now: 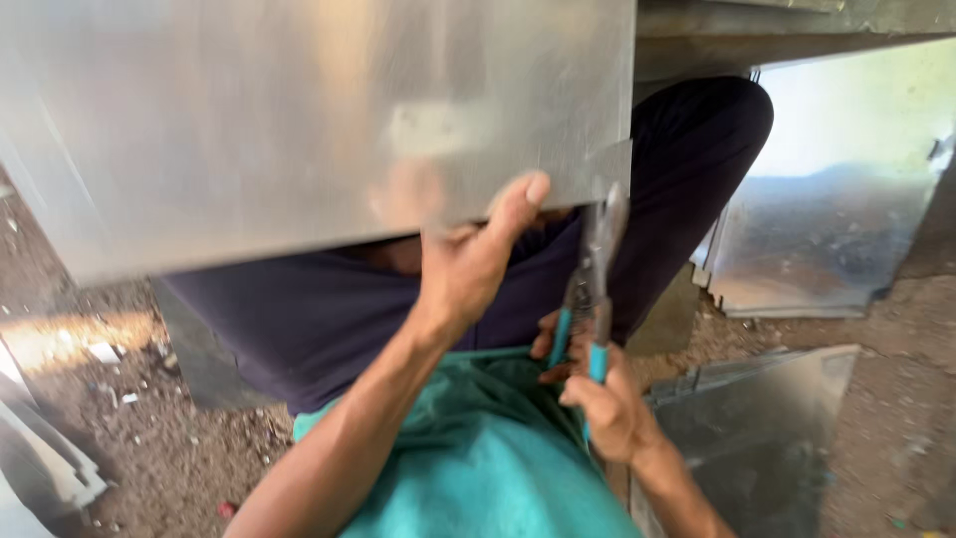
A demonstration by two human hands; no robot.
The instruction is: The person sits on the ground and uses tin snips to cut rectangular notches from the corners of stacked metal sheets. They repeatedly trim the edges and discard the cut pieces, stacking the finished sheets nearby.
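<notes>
A large shiny sheet of metal [299, 110] lies across my lap and fills the upper left of the view. My left hand [468, 264] grips its near edge, thumb on top and fingers underneath. My right hand [602, 399] is closed around the teal handles of a pair of pliers [593, 279]. The pliers' jaws reach up to the sheet's lower right corner and touch its edge. My dark trousers and teal shirt show below the sheet.
Another bent metal sheet [817, 239] leans at the right. A flat dark metal piece [757, 418] lies on the dirt floor at lower right. More sheet edges [40, 458] show at lower left. Small litter dots the ground.
</notes>
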